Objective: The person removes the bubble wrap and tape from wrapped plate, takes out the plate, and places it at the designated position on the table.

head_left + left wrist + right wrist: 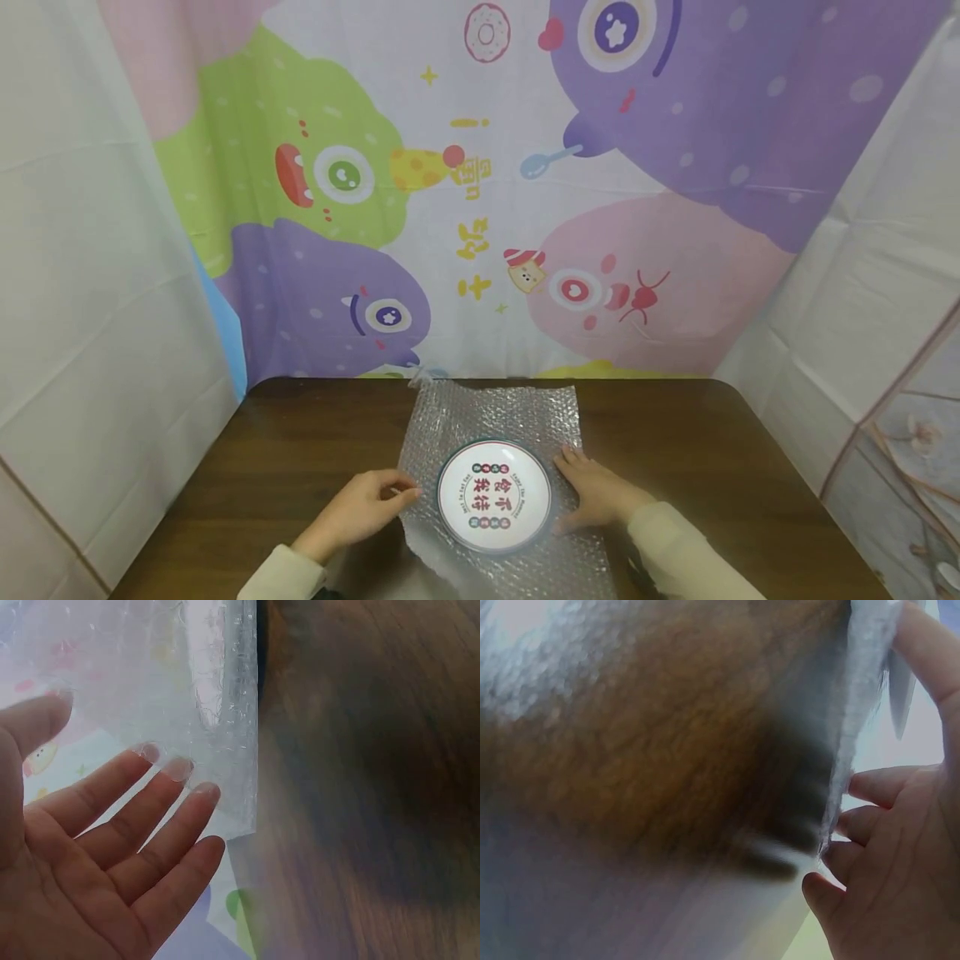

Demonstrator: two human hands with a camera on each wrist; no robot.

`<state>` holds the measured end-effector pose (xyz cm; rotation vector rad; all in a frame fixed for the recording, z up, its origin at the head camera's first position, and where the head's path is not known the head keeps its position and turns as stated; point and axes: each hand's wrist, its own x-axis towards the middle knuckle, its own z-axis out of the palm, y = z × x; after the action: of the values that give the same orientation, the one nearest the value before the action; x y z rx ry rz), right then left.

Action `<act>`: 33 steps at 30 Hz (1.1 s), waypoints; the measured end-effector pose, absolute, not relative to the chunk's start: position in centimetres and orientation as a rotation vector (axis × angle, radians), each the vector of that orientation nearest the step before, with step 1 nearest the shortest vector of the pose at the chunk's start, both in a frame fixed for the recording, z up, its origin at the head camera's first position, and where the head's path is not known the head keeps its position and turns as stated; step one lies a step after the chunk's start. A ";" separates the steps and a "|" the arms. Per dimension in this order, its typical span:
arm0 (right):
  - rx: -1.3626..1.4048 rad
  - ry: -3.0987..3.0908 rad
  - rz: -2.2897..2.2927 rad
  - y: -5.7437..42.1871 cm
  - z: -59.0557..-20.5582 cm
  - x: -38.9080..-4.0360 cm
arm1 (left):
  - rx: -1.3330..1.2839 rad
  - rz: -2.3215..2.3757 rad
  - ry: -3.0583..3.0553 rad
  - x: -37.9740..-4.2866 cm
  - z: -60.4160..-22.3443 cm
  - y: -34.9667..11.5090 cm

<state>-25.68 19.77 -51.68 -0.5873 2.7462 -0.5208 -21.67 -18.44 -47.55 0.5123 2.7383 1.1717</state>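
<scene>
A round white plate (493, 496) with a dark rim, a red line and printed characters lies face up on a sheet of clear bubble wrap (502, 408). At the wrap's left edge is my left hand (367, 508), thumb and fingers apart. In the left wrist view, its extended fingertips meet the bubble wrap (150, 667). My right hand (603, 492) rests on the wrap just right of the plate, fingers spread. The right wrist view has those fingers (870, 821) nearly straight against the bubble wrap (840, 750).
The dark brown wooden table (315, 433) extends to both sides of the wrap. Behind it hangs a curtain (480, 333) printed with cartoon monsters. Pale cloth-like sheets (90, 250) stand at left and right.
</scene>
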 end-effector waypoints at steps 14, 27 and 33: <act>-0.577 2.738 -0.522 19.7 -51.8 -25.5 | 0.645 1.068 2.663 -20.2 -48.0 -18.8; -0.574 2.742 -0.485 19.9 -52.3 -25.5 | 0.786 0.990 2.617 -20.0 -49.3 -18.8; -0.569 2.737 -0.504 19.8 -52.3 -25.4 | 0.801 0.936 2.610 -20.0 -50.1 -18.8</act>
<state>-25.45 19.83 -52.26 -0.5690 2.7366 -0.5040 -19.96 -18.76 -50.05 0.8010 2.6098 0.9361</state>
